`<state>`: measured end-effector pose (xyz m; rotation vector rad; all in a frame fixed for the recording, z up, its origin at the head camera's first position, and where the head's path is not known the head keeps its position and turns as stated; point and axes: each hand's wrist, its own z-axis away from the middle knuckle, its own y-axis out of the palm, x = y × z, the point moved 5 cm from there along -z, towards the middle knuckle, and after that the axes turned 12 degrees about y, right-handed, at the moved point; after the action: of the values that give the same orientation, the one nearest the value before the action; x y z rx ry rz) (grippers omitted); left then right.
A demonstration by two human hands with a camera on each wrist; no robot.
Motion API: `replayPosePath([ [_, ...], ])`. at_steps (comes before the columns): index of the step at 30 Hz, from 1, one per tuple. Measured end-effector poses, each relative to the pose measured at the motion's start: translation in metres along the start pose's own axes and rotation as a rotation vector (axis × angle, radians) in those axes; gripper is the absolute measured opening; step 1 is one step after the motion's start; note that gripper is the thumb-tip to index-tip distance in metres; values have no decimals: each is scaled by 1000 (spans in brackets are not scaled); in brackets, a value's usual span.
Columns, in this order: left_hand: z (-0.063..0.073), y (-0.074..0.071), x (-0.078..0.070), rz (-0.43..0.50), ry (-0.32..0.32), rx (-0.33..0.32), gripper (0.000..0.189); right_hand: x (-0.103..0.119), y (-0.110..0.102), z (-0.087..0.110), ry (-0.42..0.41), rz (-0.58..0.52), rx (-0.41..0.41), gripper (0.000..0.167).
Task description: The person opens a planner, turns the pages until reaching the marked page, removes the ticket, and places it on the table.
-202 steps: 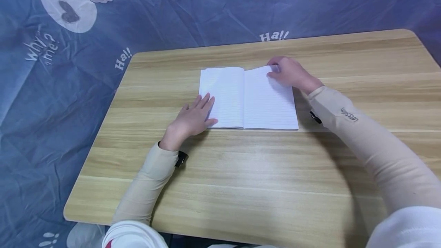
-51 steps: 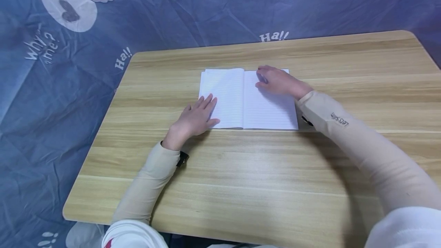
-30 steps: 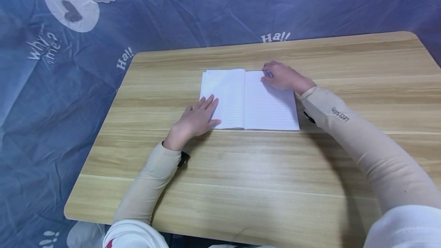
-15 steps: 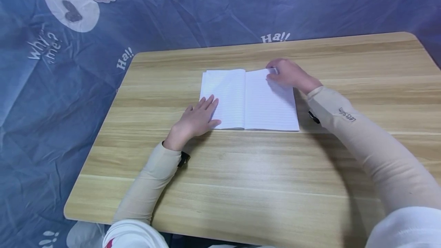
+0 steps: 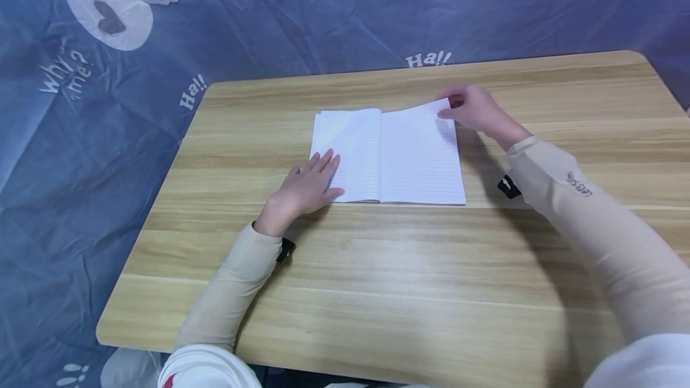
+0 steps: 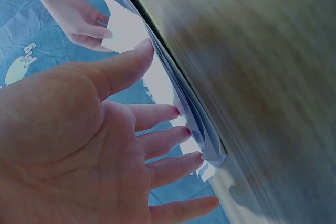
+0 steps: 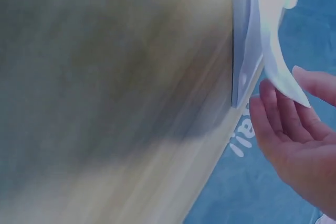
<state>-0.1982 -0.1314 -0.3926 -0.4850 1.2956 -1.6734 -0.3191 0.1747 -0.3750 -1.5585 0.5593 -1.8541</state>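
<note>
An open notebook (image 5: 356,136) with lined white pages lies on the wooden table in the head view. My left hand (image 5: 306,187) rests flat with spread fingers on the lower left of its left page. At the far right corner, my right hand (image 5: 477,109) holds the lifted corner of a page (image 5: 423,148) between thumb and fingers. In the right wrist view that page (image 7: 275,51) curves up, away from the leaves beneath, with its tip between the thumb and fingers of the right hand (image 7: 299,129). The left wrist view shows the left hand (image 6: 115,135) along the notebook's edge.
The wooden table (image 5: 345,292) has rounded corners and extends around the notebook on every side. Behind and to the left hangs a blue printed cloth (image 5: 269,17). Black wrist straps (image 5: 286,249) show under both beige sleeves (image 5: 587,220).
My right hand has slid from the middle of the right page's top edge out to its far right corner, which is now raised. The left hand stays in place.
</note>
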Motion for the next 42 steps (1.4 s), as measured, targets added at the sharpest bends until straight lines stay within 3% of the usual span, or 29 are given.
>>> replayPosePath([
  [3,0,0,0,3,3,1,73,-7,-2,4,60,-122,33,49],
  [8,0,1,1,0,3,5,73,-17,0,12,76,-292,92,50],
  [32,2,1,1,-3,8,-5,73,-32,18,63,89,-385,225,52],
  [42,3,4,3,5,6,1,73,-29,22,82,80,-488,269,54],
])
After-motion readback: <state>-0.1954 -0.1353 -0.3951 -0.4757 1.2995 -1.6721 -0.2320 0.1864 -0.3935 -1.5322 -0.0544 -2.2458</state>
